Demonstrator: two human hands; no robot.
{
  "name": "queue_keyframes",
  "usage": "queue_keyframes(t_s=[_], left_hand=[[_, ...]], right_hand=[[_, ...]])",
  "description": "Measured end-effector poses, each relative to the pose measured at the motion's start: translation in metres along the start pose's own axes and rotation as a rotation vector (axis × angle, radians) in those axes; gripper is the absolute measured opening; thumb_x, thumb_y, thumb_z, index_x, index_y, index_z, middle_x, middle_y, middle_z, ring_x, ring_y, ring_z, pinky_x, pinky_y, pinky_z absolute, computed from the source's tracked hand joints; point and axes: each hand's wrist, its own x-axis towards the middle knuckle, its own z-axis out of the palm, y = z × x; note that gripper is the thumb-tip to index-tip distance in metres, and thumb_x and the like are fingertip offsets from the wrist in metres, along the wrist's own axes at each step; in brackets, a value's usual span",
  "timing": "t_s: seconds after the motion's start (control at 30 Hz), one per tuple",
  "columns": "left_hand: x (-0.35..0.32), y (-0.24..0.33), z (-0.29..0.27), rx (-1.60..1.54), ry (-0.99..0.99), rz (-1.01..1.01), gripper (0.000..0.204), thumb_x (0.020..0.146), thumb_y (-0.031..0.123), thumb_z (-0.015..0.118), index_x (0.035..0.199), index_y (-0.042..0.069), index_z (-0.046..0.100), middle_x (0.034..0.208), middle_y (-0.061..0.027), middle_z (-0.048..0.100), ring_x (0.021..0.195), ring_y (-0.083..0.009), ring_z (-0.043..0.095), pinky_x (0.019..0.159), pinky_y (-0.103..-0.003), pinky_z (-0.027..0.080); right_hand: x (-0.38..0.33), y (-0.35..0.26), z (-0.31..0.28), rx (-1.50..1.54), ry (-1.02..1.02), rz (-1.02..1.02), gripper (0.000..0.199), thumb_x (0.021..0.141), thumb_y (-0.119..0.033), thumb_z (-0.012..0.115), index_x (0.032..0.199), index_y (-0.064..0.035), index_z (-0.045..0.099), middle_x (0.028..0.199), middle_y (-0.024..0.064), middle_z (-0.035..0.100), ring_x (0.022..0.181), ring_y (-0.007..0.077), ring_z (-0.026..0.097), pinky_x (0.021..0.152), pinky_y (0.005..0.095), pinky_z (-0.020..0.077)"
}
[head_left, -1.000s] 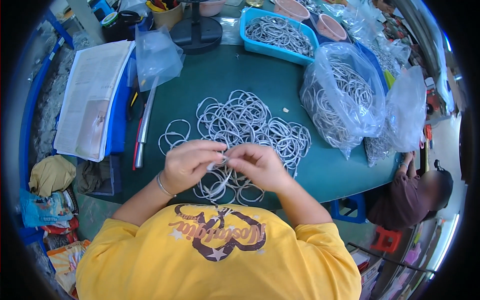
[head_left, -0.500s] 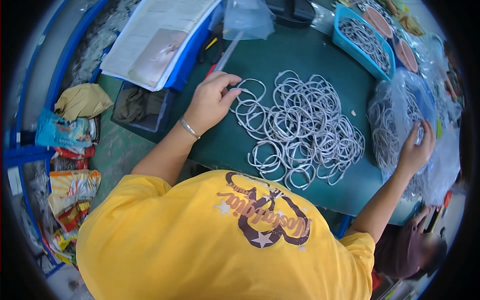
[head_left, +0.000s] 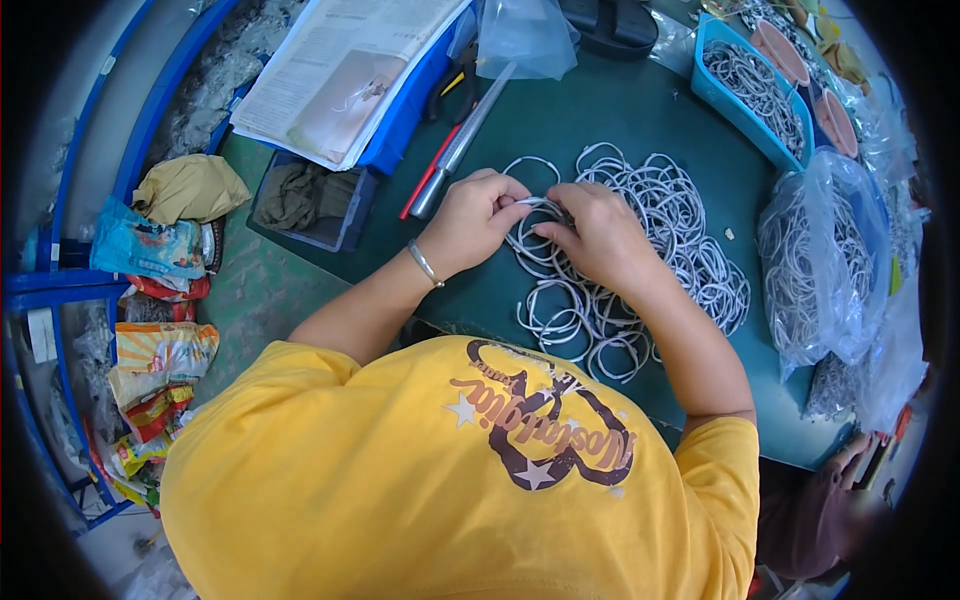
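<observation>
A tangled heap of silver-grey open rings [head_left: 685,240], like thin metal bangles, covers the middle of the green table. At the heap's left edge, my left hand [head_left: 478,215] pinches one ring [head_left: 540,203] between thumb and fingertips. My right hand [head_left: 603,232] has its fingers closed on that same ring from the other side, just above the heap. Its palm hides part of the rings beneath. Another ring [head_left: 531,160] lies just beyond my fingertips.
To the left are a tapered metal rod [head_left: 465,150], black-handled pliers [head_left: 455,88], and papers [head_left: 335,85] on a blue bin. A turquoise basket [head_left: 735,110] and a clear plastic bag [head_left: 815,265], both full of rings, stand at right. Another person's sleeve [head_left: 805,525] shows lower right.
My right hand has left the plastic bag at the right and come across to meet my left hand at the ring. The whole view has shifted slightly.
</observation>
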Motion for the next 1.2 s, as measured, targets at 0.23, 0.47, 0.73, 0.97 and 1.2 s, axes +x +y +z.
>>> queue_keyframes(t_s=[0.23,0.47,0.73,0.97,1.2], left_hand=[[-0.007,0.034,-0.001,-0.382,0.010,0.225,0.014,0.078,0.001,0.070,0.092,0.000,0.065,0.084,-0.0041,0.056,0.067,-0.0088,0.051,0.058,-0.020,0.040],[0.000,0.040,0.021,-0.431,-0.051,0.239,0.012,0.077,0.001,0.070,0.087,0.001,0.064,0.090,-0.0057,0.056,0.070,-0.0081,0.053,0.059,-0.018,0.041],[0.001,0.032,0.033,-0.690,-0.334,-0.091,0.049,0.079,0.015,0.073,0.118,-0.004,0.052,0.097,-0.0094,0.062,0.068,-0.0082,0.061,0.058,-0.019,0.047],[0.003,0.022,0.039,-0.753,-0.430,-0.315,0.046,0.081,0.007,0.069,0.120,-0.007,0.049,0.089,-0.0104,0.064,0.070,-0.0108,0.063,0.056,-0.020,0.050],[0.004,0.030,0.031,-0.670,-0.300,-0.161,0.036,0.079,-0.002,0.066,0.112,-0.004,0.051,0.082,-0.0067,0.062,0.068,-0.0089,0.061,0.059,-0.019,0.051]], right_hand=[[-0.032,-0.022,-0.042,0.319,0.249,0.148,0.009,0.077,-0.006,0.070,0.083,-0.0013,0.066,0.071,0.0079,0.060,0.061,0.0186,0.056,0.053,0.0266,0.0425],[-0.077,-0.021,-0.039,0.757,0.353,0.403,0.012,0.080,-0.002,0.068,0.091,-0.0001,0.065,0.075,0.0009,0.060,0.063,0.0070,0.052,0.054,0.0185,0.0399],[-0.084,-0.007,-0.038,0.942,0.360,0.448,0.027,0.084,0.005,0.059,0.111,0.0042,0.059,0.083,0.0025,0.058,0.067,0.0054,0.055,0.059,0.0169,0.0477],[-0.082,-0.012,-0.025,0.811,0.525,0.441,0.027,0.087,0.005,0.056,0.114,0.0037,0.058,0.083,0.0018,0.057,0.066,0.0054,0.054,0.059,0.0168,0.0460],[-0.093,-0.001,-0.024,0.579,0.404,0.494,0.017,0.087,0.003,0.057,0.103,0.0038,0.062,0.084,0.0055,0.060,0.069,0.0089,0.062,0.060,0.0179,0.0488]])
